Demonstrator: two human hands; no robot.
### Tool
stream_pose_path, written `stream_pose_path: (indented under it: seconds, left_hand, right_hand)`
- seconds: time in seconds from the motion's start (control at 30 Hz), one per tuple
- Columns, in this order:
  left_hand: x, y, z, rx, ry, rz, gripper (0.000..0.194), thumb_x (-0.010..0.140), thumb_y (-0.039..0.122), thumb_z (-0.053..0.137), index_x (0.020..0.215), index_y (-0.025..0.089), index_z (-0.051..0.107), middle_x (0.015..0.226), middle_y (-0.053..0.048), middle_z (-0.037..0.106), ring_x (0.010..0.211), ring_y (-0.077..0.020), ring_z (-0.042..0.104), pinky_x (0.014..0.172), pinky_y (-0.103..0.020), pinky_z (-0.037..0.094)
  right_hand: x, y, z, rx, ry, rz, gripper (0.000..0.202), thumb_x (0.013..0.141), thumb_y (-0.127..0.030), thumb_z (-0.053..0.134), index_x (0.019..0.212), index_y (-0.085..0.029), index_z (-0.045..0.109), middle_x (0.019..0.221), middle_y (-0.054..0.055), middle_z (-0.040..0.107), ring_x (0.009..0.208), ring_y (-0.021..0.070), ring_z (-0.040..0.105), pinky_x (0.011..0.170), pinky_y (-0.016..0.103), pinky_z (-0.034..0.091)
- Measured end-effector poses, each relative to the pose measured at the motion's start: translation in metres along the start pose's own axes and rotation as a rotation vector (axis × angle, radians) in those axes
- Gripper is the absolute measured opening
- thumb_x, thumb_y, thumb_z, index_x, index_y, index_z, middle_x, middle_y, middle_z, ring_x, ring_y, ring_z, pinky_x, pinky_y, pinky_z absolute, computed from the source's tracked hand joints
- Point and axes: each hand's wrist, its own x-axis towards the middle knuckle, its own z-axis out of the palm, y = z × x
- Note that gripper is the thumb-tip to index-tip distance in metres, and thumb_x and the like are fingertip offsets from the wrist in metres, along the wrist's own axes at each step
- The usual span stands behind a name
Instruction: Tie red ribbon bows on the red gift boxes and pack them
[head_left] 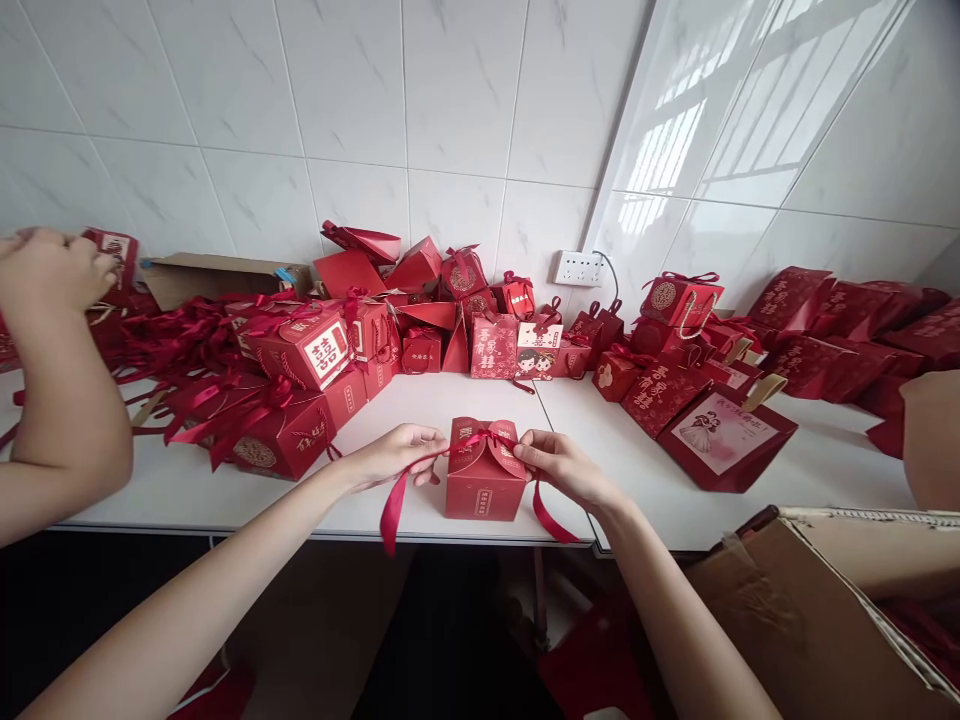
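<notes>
A red gift box (484,490) with gold print stands upright near the table's front edge, between my hands. Across its folded top runs a dark red ribbon (397,505), crossed in the middle, its two loose ends hanging down at either side. My left hand (405,455) pinches the ribbon just left of the box. On the other side my right hand (551,462) grips the ribbon close against the box's upper right edge. Whether the crossing is a finished knot cannot be made out.
Finished-looking red boxes (300,345) are stacked at the left, beside loose ribbons (165,340). More boxes (660,390) stand right. A co-worker's arm (67,400) reaches in at far left. A cardboard carton (810,600) is at front right; a power strip (579,268) lies by the wall.
</notes>
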Motion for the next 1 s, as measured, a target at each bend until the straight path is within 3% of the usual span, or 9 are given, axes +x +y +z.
stream_pose_path:
  seconds: [0.07, 0.2, 0.4, 0.6, 0.73, 0.9, 1.0]
  left_hand:
    - [0.001, -0.001, -0.002, 0.022, -0.025, 0.012, 0.042, 0.076, 0.054, 0.061, 0.063, 0.015, 0.050, 0.043, 0.009, 0.032, 0.047, -0.0078, 0.038, 0.070, -0.029, 0.042]
    - [0.002, -0.001, -0.002, 0.041, -0.022, 0.022, 0.041, 0.073, 0.049, 0.066, 0.061, 0.014, 0.050, 0.055, 0.005, 0.042, 0.055, -0.0077, 0.039, 0.059, -0.023, 0.034]
    - [0.003, -0.008, 0.000, -0.216, -0.104, 0.012, 0.041, 0.066, 0.040, 0.074, 0.055, 0.014, 0.044, 0.061, 0.002, 0.046, 0.061, -0.0096, 0.047, 0.063, -0.024, 0.039]
    - [0.006, -0.021, -0.008, -0.303, -0.120, 0.013, 0.041, 0.065, 0.035, 0.075, 0.052, 0.013, 0.043, 0.065, -0.001, 0.053, 0.066, -0.0124, 0.053, 0.066, -0.026, 0.042]
    - [0.008, -0.028, -0.011, -0.293, -0.118, 0.026, 0.041, 0.067, 0.036, 0.074, 0.052, 0.013, 0.044, 0.072, -0.003, 0.056, 0.066, -0.0126, 0.053, 0.064, -0.026, 0.042]
    - [0.007, -0.031, -0.013, -0.186, -0.064, 0.004, 0.035, 0.067, 0.042, 0.074, 0.061, 0.013, 0.057, 0.077, -0.006, 0.060, 0.072, -0.0149, 0.057, 0.067, -0.026, 0.044]
    - [0.005, -0.026, -0.014, -0.095, -0.028, -0.021, 0.035, 0.068, 0.045, 0.073, 0.065, 0.012, 0.061, 0.073, -0.006, 0.060, 0.069, -0.0142, 0.056, 0.067, -0.026, 0.044]
  right_hand:
    - [0.000, 0.001, 0.000, 0.057, -0.009, 0.001, 0.035, 0.063, -0.041, 0.079, 0.065, -0.016, 0.054, 0.058, -0.005, 0.054, 0.052, 0.0066, 0.047, 0.057, 0.024, 0.037]
    - [0.001, 0.004, -0.002, 0.141, -0.054, 0.013, 0.032, 0.059, -0.035, 0.083, 0.064, -0.015, 0.058, 0.058, -0.005, 0.057, 0.053, 0.0057, 0.049, 0.057, 0.022, 0.038]
    - [0.005, 0.015, -0.015, 0.173, -0.150, 0.085, 0.032, 0.056, -0.033, 0.085, 0.060, -0.014, 0.059, 0.055, -0.003, 0.059, 0.053, 0.0059, 0.053, 0.057, 0.020, 0.041]
    - [0.007, 0.017, -0.027, 0.159, -0.158, 0.112, 0.032, 0.056, -0.034, 0.085, 0.061, -0.014, 0.060, 0.050, -0.006, 0.054, 0.049, 0.0056, 0.052, 0.057, 0.021, 0.043]
    - [0.005, 0.015, -0.032, 0.114, -0.139, 0.153, 0.031, 0.056, -0.034, 0.085, 0.060, -0.014, 0.061, 0.051, -0.005, 0.054, 0.053, 0.0074, 0.057, 0.058, 0.020, 0.043]
    - [0.007, 0.014, -0.036, 0.102, -0.135, 0.197, 0.031, 0.053, -0.034, 0.085, 0.060, -0.014, 0.063, 0.049, -0.006, 0.053, 0.047, 0.0054, 0.050, 0.058, 0.022, 0.044]
    - [0.006, 0.006, -0.036, -0.034, -0.122, 0.209, 0.032, 0.053, -0.036, 0.085, 0.063, -0.012, 0.067, 0.053, -0.004, 0.054, 0.049, 0.0062, 0.050, 0.058, 0.023, 0.042]
